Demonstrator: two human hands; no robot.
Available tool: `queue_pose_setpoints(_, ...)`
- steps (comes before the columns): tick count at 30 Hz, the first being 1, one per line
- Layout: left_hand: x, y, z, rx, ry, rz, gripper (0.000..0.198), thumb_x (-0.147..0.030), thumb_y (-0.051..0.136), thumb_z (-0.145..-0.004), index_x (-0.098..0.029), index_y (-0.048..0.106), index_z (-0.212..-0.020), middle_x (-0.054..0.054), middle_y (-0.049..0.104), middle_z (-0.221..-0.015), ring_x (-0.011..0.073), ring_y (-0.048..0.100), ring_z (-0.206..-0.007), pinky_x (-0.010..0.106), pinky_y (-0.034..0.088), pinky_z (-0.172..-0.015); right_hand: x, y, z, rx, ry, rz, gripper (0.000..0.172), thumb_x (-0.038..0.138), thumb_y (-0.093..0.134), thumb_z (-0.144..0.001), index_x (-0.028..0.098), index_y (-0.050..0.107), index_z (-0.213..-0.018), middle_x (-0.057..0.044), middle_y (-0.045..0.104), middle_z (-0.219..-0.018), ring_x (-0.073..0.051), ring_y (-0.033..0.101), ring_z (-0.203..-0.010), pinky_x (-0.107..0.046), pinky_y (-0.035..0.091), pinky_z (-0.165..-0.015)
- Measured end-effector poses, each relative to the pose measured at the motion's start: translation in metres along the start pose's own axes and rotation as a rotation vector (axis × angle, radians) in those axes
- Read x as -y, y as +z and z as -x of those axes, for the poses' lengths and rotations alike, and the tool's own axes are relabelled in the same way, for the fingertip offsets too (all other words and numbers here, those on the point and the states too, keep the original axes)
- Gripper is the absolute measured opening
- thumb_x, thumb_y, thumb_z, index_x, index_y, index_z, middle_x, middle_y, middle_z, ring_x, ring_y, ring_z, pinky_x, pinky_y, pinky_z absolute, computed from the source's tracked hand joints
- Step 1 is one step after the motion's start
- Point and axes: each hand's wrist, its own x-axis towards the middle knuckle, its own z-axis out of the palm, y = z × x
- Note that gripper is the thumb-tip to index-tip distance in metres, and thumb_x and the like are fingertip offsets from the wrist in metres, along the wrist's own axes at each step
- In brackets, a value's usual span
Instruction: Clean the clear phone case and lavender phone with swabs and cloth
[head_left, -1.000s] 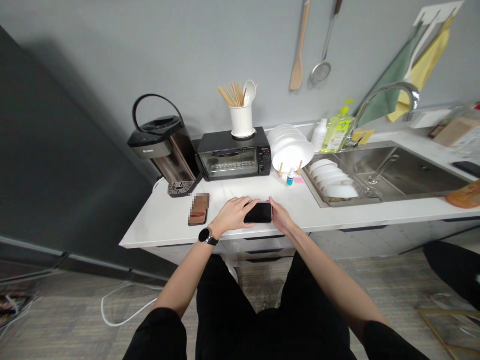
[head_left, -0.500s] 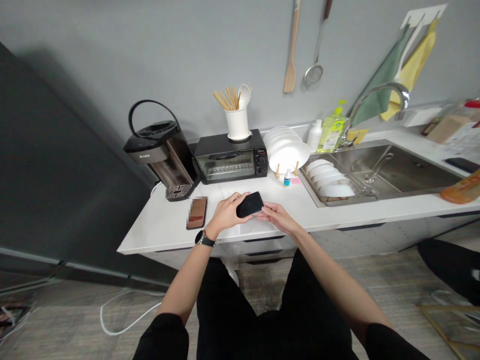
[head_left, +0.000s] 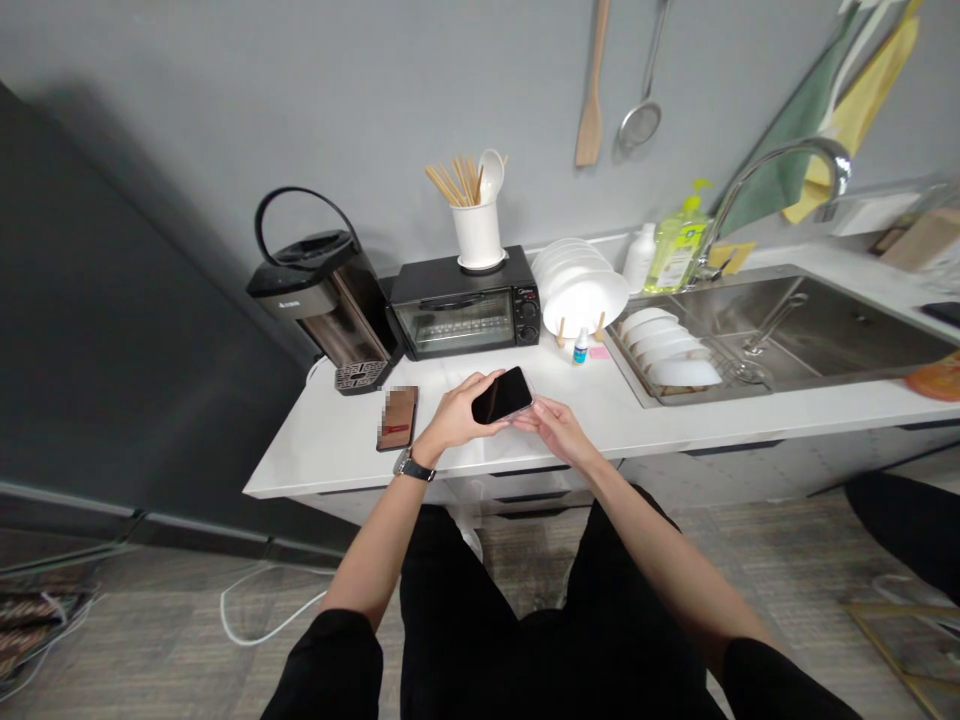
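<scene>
A smartphone point(head_left: 501, 397) with a dark screen facing up is held just above the counter's front. My left hand point(head_left: 459, 410) is closed round its left side, thumb along the top edge and fingers at the lower edge. With my right hand point(head_left: 553, 428) I pinch its right end, where a pale, see-through rim shows, perhaps a clear case. The fingers hide most of that rim. Left of my hands, a second phone point(head_left: 397, 420) lies flat on the white counter point(head_left: 330, 450), its screen brownish and partly pixelated.
Behind stand a water dispenser point(head_left: 330, 310), a toaster oven point(head_left: 465, 310) with a utensil holder point(head_left: 478, 235) on top, racked white plates point(head_left: 581, 300) and a small bottle point(head_left: 580, 347). To the right is a sink point(head_left: 817, 330) with bowls point(head_left: 679, 370) at its left end.
My view has shifted slightly, so the counter things sit a little differently in frame. Both hands still hold the phone, its right end now tipped a little higher.
</scene>
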Motion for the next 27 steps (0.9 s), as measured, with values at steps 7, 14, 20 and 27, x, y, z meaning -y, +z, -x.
queue_pose_setpoints(7, 0.019, 0.029, -0.004, -0.132, -0.071, 0.491, 0.094, -0.064, 0.084, -0.077, -0.019, 0.053, -0.152, 0.016, 0.059, -0.152, 0.0342, 0.057, -0.142, 0.047, 0.041, -0.124, 0.006, 0.013, -0.011, -0.127, 0.054, -0.066, 0.039, 0.049, 0.086, -0.077, 0.022, 0.078, -0.103, -0.008, 0.083, -0.095, -0.025, 0.081, -0.09, -0.036, 0.067, -0.082)
queue_pose_setpoints(14, 0.034, 0.051, 0.001, -0.318, -0.203, 0.593, 0.092, -0.064, 0.083, -0.078, -0.015, 0.055, -0.15, 0.019, 0.062, -0.149, 0.0337, 0.06, -0.139, 0.048, 0.044, -0.121, 0.001, 0.015, -0.01, -0.271, 0.133, 0.054, 0.03, 0.044, 0.075, -0.084, 0.019, 0.079, -0.1, -0.012, 0.084, -0.1, -0.026, 0.081, -0.097, -0.033, 0.065, -0.083)
queue_pose_setpoints(20, 0.042, 0.007, -0.026, -0.495, -0.149, 0.5, 0.077, -0.053, 0.071, -0.092, -0.023, 0.047, -0.159, 0.011, 0.067, -0.128, 0.0251, 0.068, -0.12, 0.041, 0.051, -0.109, 0.002, -0.035, 0.002, -0.436, 0.104, 0.169, 0.041, 0.056, 0.077, -0.083, 0.02, 0.078, -0.101, -0.011, 0.084, -0.099, -0.026, 0.081, -0.097, -0.032, 0.065, -0.081)
queue_pose_setpoints(27, 0.091, 0.016, -0.099, 0.058, -0.087, -0.022, 0.078, -0.054, 0.088, -0.073, -0.024, 0.067, -0.142, 0.005, 0.059, -0.121, 0.0244, 0.064, -0.111, 0.038, 0.05, -0.108, 0.021, -0.103, -0.007, -0.527, -0.127, 0.351, 0.061, 0.076, 0.072, -0.083, 0.02, 0.074, -0.109, -0.009, 0.083, -0.095, -0.024, 0.081, -0.089, -0.032, 0.064, -0.078)
